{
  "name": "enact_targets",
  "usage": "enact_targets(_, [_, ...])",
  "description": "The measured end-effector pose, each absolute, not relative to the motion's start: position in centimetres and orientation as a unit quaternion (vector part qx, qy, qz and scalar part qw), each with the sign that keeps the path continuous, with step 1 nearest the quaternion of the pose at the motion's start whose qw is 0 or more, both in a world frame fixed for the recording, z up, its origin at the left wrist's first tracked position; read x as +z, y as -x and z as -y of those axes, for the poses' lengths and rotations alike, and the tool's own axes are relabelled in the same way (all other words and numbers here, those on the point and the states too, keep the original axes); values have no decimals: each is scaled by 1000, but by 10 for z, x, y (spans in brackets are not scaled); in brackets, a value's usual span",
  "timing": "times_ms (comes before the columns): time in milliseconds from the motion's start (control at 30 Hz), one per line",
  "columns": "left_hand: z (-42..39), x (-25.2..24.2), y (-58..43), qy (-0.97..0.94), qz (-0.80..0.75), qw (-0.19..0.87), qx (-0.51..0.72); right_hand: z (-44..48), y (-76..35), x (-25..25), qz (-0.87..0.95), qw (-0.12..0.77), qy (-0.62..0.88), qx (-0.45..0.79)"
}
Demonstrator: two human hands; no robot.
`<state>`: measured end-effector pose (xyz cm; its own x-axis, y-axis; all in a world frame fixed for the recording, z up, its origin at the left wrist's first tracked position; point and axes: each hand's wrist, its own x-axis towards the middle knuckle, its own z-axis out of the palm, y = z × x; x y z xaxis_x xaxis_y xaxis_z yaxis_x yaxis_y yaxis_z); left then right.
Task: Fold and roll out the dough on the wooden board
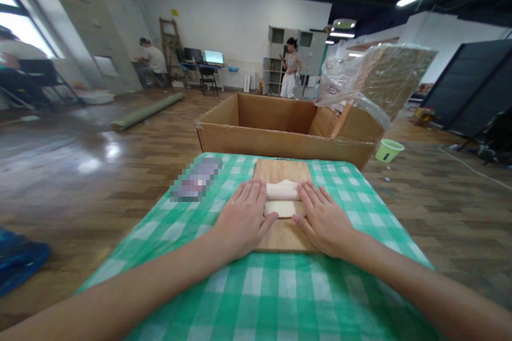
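A white rolling pin lies crosswise over a flattened sheet of pale dough. The dough rests on a wooden cutting board, a small part of it showing beyond the pin. Over the pin's left end lies my left hand, fingers stretched forward and thumb pointing inward. My right hand is flat at the pin's right end, fingers extended, its thumb near the dough's near edge. Both hands touch the pin without wrapping round it, and they hide its ends.
A green-and-white checked cloth covers the table. At its left edge is a pixelated flat object. Beyond the table stands a large open cardboard box, with a light green bucket to its right. Other people are farther off.
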<state>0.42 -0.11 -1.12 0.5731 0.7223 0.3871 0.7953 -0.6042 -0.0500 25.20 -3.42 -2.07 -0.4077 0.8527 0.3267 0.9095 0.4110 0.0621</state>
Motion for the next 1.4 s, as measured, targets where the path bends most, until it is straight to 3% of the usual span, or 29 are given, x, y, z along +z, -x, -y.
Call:
enact_targets(233, [31, -9, 5, 888, 411, 120, -169, 67, -255, 2, 842, 152, 515, -54])
enact_targets(400, [6, 12, -5, 883, 448, 30, -135, 26, -260, 32, 818, 171, 548, 38])
enact_targets(500, [-32, 17, -21, 885, 451, -18, -115, -20, -254, 35, 830, 131, 540, -39])
enact_targets(667, [-58, 5, -40, 871, 479, 52, -100, -46, -242, 8, 842, 99, 525, -73])
enact_targets(800, [-38, -2, -39, 858, 492, 68, -133, -24, -241, -4, 844, 84, 517, -113])
enact_targets(1100, [4, -8, -29, 878, 438, 76, -180, 23, -232, -6, 797, 123, 588, -62])
enact_targets(1400, [53, -24, -12, 896, 390, 102, -185, 83, -234, -18, 826, 119, 545, -79])
